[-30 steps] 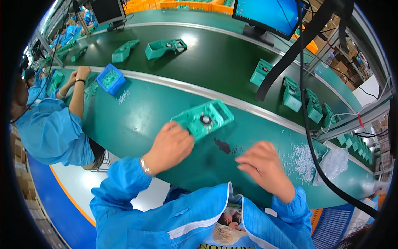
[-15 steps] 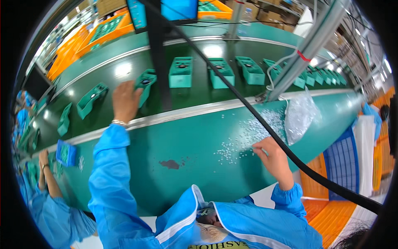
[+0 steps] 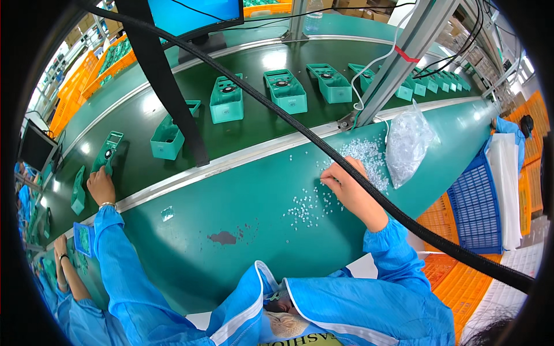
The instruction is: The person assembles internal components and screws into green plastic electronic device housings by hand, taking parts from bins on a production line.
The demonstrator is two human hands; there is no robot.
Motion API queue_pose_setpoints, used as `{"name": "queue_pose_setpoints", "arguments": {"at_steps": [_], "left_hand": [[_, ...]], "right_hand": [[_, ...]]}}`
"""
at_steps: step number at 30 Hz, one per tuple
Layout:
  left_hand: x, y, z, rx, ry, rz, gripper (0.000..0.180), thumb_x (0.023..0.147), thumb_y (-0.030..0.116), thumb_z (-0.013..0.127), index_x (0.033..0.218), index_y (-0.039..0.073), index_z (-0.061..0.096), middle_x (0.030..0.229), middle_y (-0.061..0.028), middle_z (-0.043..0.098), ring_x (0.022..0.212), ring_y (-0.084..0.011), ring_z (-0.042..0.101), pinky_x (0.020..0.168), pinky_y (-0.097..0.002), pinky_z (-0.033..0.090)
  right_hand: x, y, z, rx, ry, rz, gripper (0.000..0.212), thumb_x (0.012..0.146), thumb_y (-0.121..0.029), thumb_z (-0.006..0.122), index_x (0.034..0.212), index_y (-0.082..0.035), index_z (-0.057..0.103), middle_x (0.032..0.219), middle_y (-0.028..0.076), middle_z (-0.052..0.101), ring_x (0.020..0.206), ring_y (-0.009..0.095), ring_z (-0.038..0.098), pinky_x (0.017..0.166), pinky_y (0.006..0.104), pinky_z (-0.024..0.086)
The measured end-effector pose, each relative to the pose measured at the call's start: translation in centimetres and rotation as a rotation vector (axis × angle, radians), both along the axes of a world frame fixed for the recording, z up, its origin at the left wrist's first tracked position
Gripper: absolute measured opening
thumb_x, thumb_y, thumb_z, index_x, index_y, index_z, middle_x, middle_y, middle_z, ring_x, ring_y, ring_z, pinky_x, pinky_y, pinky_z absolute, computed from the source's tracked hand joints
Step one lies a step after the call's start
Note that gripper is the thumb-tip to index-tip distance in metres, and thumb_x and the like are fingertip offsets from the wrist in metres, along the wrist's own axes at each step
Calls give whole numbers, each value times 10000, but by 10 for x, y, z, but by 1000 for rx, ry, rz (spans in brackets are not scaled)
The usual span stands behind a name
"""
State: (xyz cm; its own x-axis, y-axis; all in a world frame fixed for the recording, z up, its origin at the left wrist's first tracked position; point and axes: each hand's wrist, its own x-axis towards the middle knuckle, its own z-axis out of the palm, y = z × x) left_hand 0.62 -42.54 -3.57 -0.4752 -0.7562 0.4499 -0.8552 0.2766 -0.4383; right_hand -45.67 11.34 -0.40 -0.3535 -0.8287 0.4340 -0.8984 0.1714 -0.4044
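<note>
A black cable [image 3: 288, 119] crosses in front of the right hand [image 3: 344, 187], hiding part of it; thumb and index tips meet, whether on a bead is too small to tell. White beads [image 3: 370, 151] lie around those fingertips, a clear bag [image 3: 407, 147] to their right. Farther off, the left hand's [image 3: 101, 187] bent fingers touch the near end of a green housing [image 3: 105, 157]; whether they grip it, I cannot tell. Right of them, a black strap [image 3: 167, 92] partly covers another housing [image 3: 166, 149].
</note>
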Motion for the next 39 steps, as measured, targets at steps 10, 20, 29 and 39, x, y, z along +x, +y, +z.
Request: {"name": "queue_pose_setpoints", "arguments": {"at_steps": [10, 20, 29, 39], "left_hand": [[11, 74, 17, 100, 277, -190, 312, 980, 269, 624, 1244, 116, 689, 987, -113, 741, 961, -305, 677, 938, -439, 449], [-9, 305, 72, 296, 287, -508, 283, 877, 74, 704, 1148, -6, 677, 949, -166, 663, 924, -388, 605, 930, -475, 447], [-38, 433, 78, 660, 294, -615, 355, 763, 60, 757, 1105, 24, 667, 801, -120, 583, 768, -326, 585, 763, -452, 433], [-45, 473, 51, 677, 286, -799, 430, 821, 142, 609, 1229, 17, 661, 794, -27, 517, 745, -188, 545, 713, -360, 404]], "right_hand": [[-10, -6, -12, 56, 96, 59, 92, 748, -92, 777, 822, -121, 731, 858, 20, 655, 945, 255, 588, 882, 398, 430], [-11, -6, -11, 78, 130, 74, 58, 772, -92, 738, 781, -122, 689, 811, 34, 602, 921, 263, 579, 898, 412, 428], [-12, -4, -5, 51, 26, 67, 56, 802, -78, 745, 821, -103, 698, 862, 43, 656, 986, 277, 591, 908, 411, 429], [111, -59, 23, 102, -409, 558, 74, 828, -77, 765, 870, -99, 708, 895, 38, 668, 982, 271, 596, 917, 408, 424]]}}
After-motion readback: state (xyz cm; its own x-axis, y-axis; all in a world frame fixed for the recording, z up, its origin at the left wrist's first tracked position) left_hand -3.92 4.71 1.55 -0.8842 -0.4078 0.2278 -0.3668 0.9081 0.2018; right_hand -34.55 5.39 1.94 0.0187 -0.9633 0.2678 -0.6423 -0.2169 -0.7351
